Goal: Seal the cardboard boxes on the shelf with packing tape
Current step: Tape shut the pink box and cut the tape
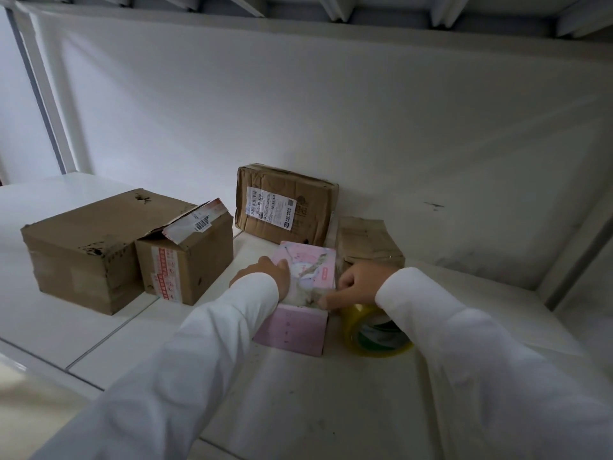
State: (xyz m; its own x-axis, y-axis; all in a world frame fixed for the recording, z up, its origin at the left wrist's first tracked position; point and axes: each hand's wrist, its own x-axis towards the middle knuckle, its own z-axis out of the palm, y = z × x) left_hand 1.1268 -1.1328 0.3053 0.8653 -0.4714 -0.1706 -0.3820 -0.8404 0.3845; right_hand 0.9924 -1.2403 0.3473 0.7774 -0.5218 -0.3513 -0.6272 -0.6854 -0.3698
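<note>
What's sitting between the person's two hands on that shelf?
In the head view, the pink box lies between them: the left hand rests on its top at the left edge, the right hand pinches at its right edge.

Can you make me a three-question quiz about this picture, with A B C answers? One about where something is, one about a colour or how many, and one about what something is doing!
1. Where is the tape roll?
A. On the big brown box
B. On the shelf, right of the pink box
C. On the floor

2. How many brown cardboard boxes are there?
A. Four
B. Two
C. Seven

3. What is the left hand doing?
A. Waving
B. Holding scissors
C. Resting on the pink box top

Answers: 1 B, the roll sits under the right hand beside the pink box. 2 A, two stand left, two behind. 3 C, it lies on the lid.
</note>
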